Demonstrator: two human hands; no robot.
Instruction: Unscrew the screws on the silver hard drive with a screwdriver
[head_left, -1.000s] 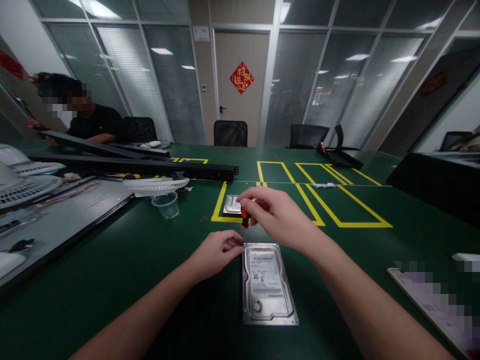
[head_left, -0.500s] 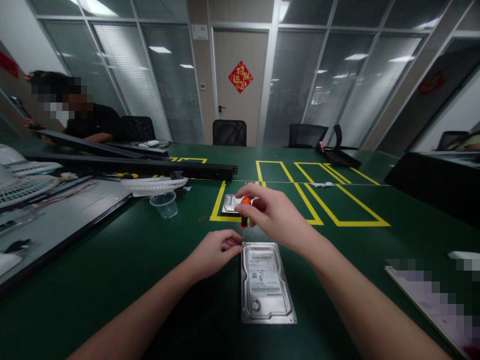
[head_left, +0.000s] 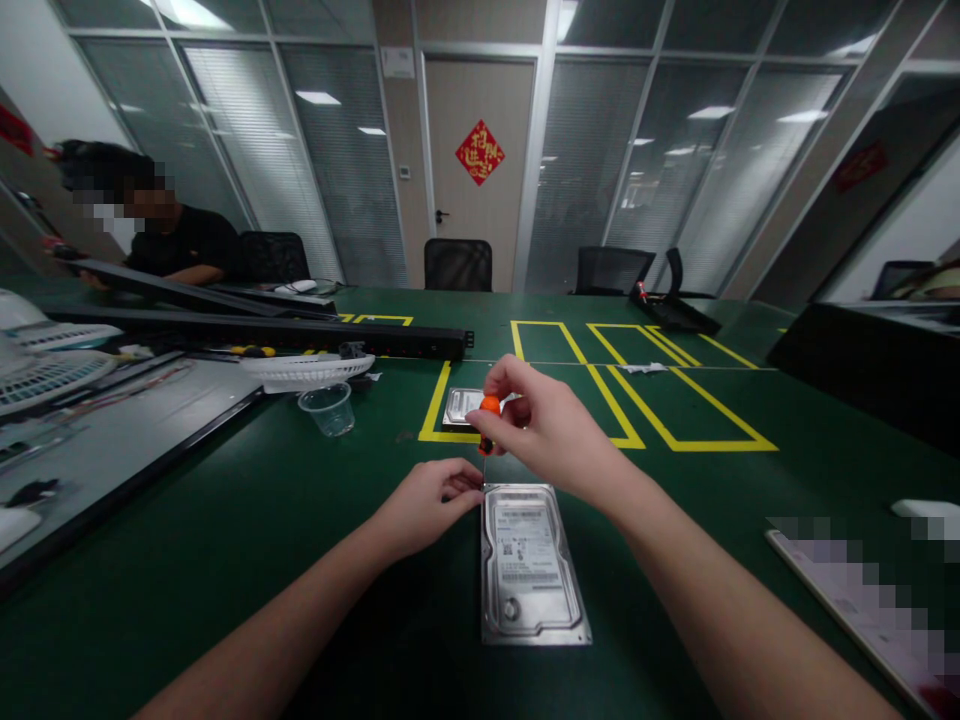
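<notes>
Near the bottom centre of the frame, a silver hard drive [head_left: 532,560] lies flat on the green table [head_left: 750,490], label side up, one short end facing the viewer. At its upper-left corner a screwdriver [head_left: 490,404] stands close to upright, its thin shaft running down from an orange and black handle (the very tip is too small to make out). The right hand [head_left: 546,420], just above the drive, grasps that handle between thumb and fingers. The left hand [head_left: 424,508], left of the drive, has its fingers loosely curled, their ends at the same corner; whether they pinch the shaft or only steady the drive, I cannot tell.

Just beyond the right hand, partly hidden by it, a smaller drive [head_left: 459,404] sits inside an outline of yellow tape [head_left: 435,400]. Left of that stand a clear plastic cup [head_left: 328,410] and, behind it, a white slotted piece [head_left: 307,373]. Long black bars [head_left: 375,336] stretch across the left of the frame, where a person [head_left: 187,243] in a dark top sits at upper left. At top centre, a red diamond sign [head_left: 480,152] hangs on a door [head_left: 480,225].
</notes>
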